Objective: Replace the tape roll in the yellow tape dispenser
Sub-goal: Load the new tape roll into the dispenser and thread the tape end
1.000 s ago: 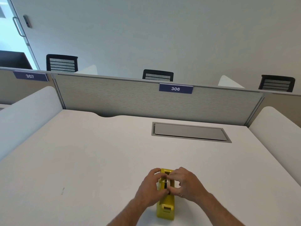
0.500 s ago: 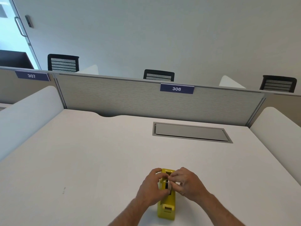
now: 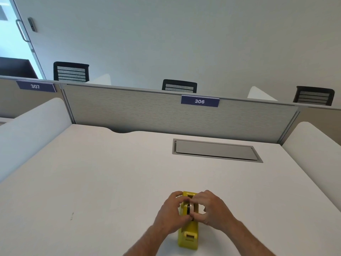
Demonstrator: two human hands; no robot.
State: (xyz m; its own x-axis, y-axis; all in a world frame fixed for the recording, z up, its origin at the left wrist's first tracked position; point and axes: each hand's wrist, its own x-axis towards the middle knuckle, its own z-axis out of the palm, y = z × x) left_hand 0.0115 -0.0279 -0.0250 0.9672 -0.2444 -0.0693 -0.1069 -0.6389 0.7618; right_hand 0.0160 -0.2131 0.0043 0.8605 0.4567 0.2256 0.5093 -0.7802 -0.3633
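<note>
Office cubicle, white table, grey partition with a "306" label, a flush grey cable hatch set in the table top, otherwise bare.

Yellow tape dispenser stands upright at the near edge of the table, long axis pointing away from the person, cutter end nearest the camera. Both hands are on its middle section. Left hand wraps the left side wall, fingers curled over the top edge, so it looks like the bracing hand. Right hand comes in from the right, fingers narrow, pinched on the tape roll, which sits in or just above the cradle slot. Only a sliver of pale roll and dark core shows between the fingers.

Step, my read: seating or lifting the roll at the cradle. Can't tell which from this view, and can't tell whether the hub is in its notches.

Next move needs: keep the body pinned with the left hand, keep the roll's axle level across the slot, move it straight along the side notches. If it's going in, tape end then has to be pulled forward to the cutter. Risk: cocked axle jams on one side.
</note>
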